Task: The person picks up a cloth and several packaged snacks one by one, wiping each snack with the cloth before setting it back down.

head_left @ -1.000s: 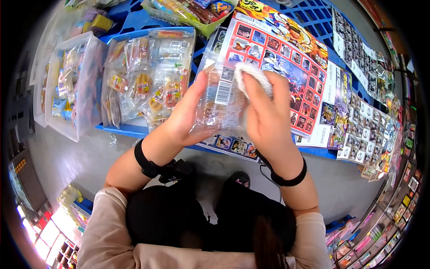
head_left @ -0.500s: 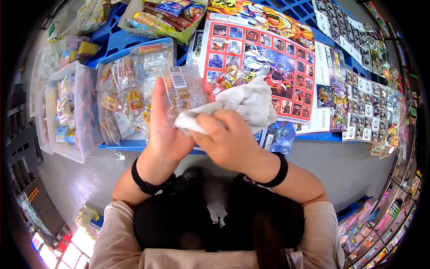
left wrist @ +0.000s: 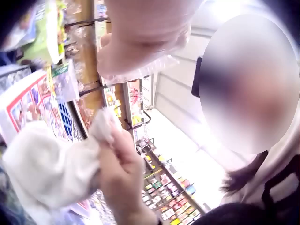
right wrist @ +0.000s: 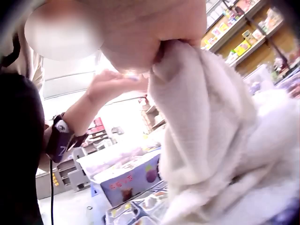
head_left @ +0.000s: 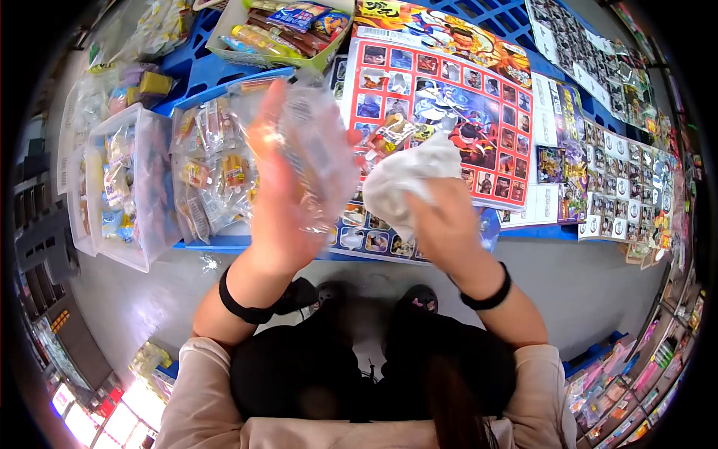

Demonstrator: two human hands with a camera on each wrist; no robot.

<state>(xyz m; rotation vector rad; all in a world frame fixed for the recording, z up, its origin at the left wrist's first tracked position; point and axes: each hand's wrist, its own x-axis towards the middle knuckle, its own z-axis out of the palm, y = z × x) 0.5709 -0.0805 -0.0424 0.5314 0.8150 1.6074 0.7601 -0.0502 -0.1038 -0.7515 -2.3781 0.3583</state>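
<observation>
My left hand (head_left: 275, 198) holds a clear plastic packet (head_left: 318, 150) above the table, thumb side up along its left edge and fingertips showing at its right edge. Motion blurs the packet and hides its contents. To the right, my right hand (head_left: 449, 224) grips a bunched white cloth (head_left: 404, 176), apart from the packet. The right wrist view shows the cloth (right wrist: 201, 117) hanging in folds from the fingers. Beyond the cloth, a small packet with a red and yellow label (head_left: 393, 135) lies on a red-bordered picture sheet (head_left: 441, 56).
Left of the hands are a blue tray (head_left: 217, 238) of packaged snacks and a clear plastic bin (head_left: 153, 224). Behind stands a green-rimmed box (head_left: 288, 63) of wrapped sweets. More printed sheets (head_left: 624, 187) spread to the right over the blue slatted table (head_left: 516, 45).
The cloth has left the packet, where it was pressed earlier, and moved right with my right hand. My left hand has raised and turned the packet.
</observation>
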